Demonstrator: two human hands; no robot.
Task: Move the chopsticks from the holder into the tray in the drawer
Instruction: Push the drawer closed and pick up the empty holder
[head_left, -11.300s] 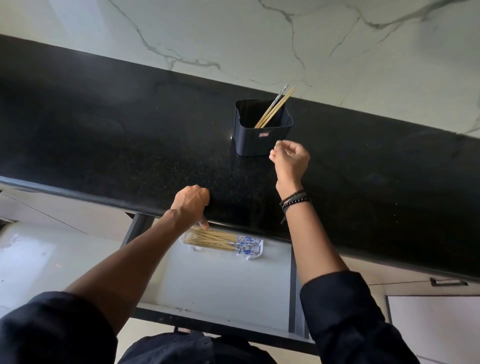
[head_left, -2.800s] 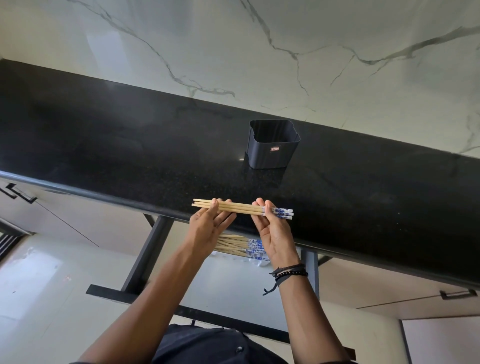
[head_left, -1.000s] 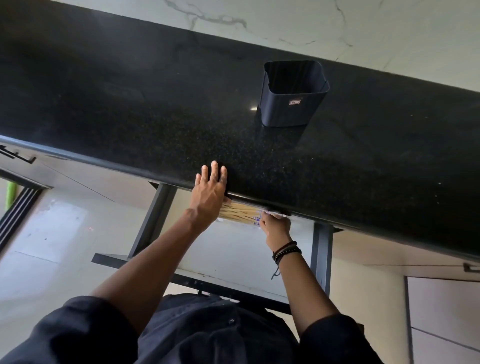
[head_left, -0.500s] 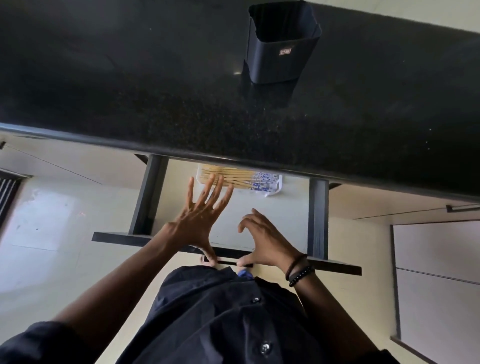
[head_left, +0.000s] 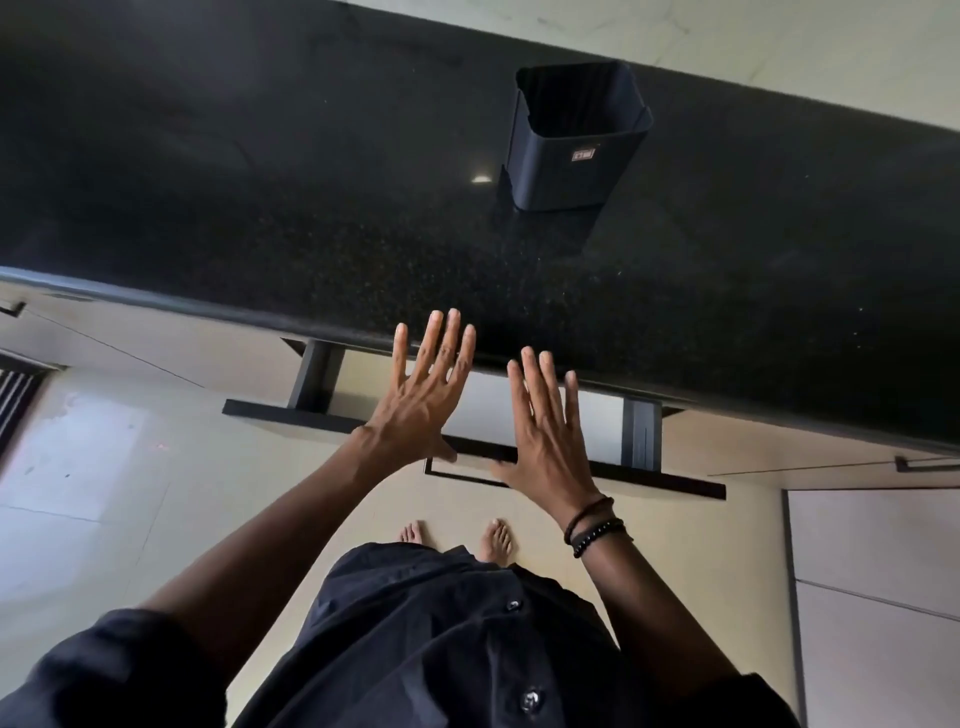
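The person is standing at the black tabletop (head_left: 260, 208) with both hands spread flat and holding nothing. The left hand (head_left: 421, 405) and the right hand (head_left: 545, 441) are resting side by side over the front of the drawer (head_left: 311, 413), with the thumbs touching its thin dark handle (head_left: 467, 470). The drawer is sticking out only a little from under the tabletop. The chopsticks and the tray are hiding from view, so I cannot tell where they are. The dark holder (head_left: 571, 156) is standing upright on the tabletop, looking empty.
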